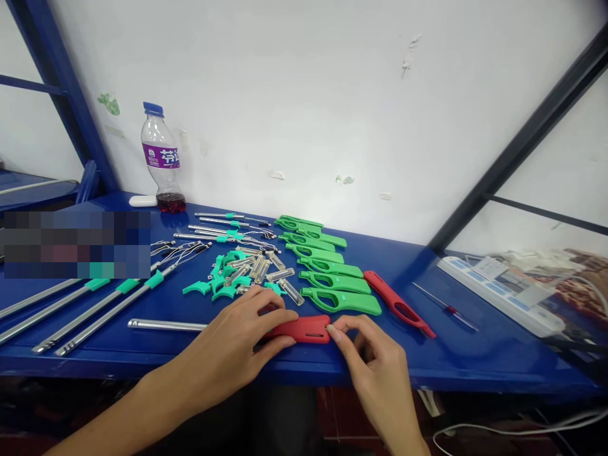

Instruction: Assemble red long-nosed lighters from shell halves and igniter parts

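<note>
A red gas lighter (311, 329) lies level at the front of the blue table, its metal tube (166, 325) pointing left. My left hand (251, 335) is closed around its handle from above, hiding the middle. At the handle's right end, the thumb and index finger of my right hand (375, 354) pinch together against the edge. Whether a tiny part sits between those fingertips I cannot make out. Just beyond are green handle shells (342, 301) in a column, clear fuel tanks (261, 269) and a heap of teal triggers (223, 275).
Metal tubes with wires (114, 316) lie at the left. A red handle shell (399, 304) and a thin screwdriver (449, 308) rest at the right, before a white power strip (498, 294). A drink bottle (162, 158) stands at the back left against the wall.
</note>
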`<state>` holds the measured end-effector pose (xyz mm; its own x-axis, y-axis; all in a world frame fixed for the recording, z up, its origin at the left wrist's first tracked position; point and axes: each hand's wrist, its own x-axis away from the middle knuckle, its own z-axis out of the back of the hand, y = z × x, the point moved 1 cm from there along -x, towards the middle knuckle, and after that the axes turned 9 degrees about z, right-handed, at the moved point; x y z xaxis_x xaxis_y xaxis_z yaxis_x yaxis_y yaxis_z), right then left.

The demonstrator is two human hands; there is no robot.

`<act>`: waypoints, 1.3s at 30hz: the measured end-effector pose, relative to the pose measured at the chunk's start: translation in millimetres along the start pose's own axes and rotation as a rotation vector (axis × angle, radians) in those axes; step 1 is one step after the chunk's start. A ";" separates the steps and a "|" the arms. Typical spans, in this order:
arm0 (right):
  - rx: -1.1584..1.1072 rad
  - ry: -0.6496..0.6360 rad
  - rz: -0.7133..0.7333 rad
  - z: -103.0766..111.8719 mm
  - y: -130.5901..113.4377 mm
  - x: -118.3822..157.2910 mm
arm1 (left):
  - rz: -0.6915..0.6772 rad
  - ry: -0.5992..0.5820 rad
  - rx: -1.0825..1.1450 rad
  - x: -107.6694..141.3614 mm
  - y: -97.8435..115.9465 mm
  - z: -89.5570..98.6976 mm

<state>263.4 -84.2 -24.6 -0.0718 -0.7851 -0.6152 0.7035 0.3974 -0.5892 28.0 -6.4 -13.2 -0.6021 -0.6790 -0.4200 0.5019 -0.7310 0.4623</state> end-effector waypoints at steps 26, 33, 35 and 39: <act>0.049 -0.014 -0.003 -0.5 -5.3 -0.3 | -0.055 -0.015 -0.004 -1.3 5.4 5.5; 0.070 -0.052 0.035 -1.5 -5.6 -1.2 | -0.074 -0.020 -0.001 -0.2 8.4 6.5; 0.062 -0.079 0.053 -0.8 -6.3 -1.2 | -0.079 -0.030 -0.001 -0.1 9.5 6.9; 0.040 -0.101 0.056 1.0 -6.6 -0.8 | -0.072 -0.051 -0.004 -0.5 10.5 7.9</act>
<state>259.5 -86.7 -19.7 0.0390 -0.8068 -0.5895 0.7325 0.4244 -0.5323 28.7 -13.2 -1.9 -0.6679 -0.6202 -0.4115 0.4584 -0.7783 0.4291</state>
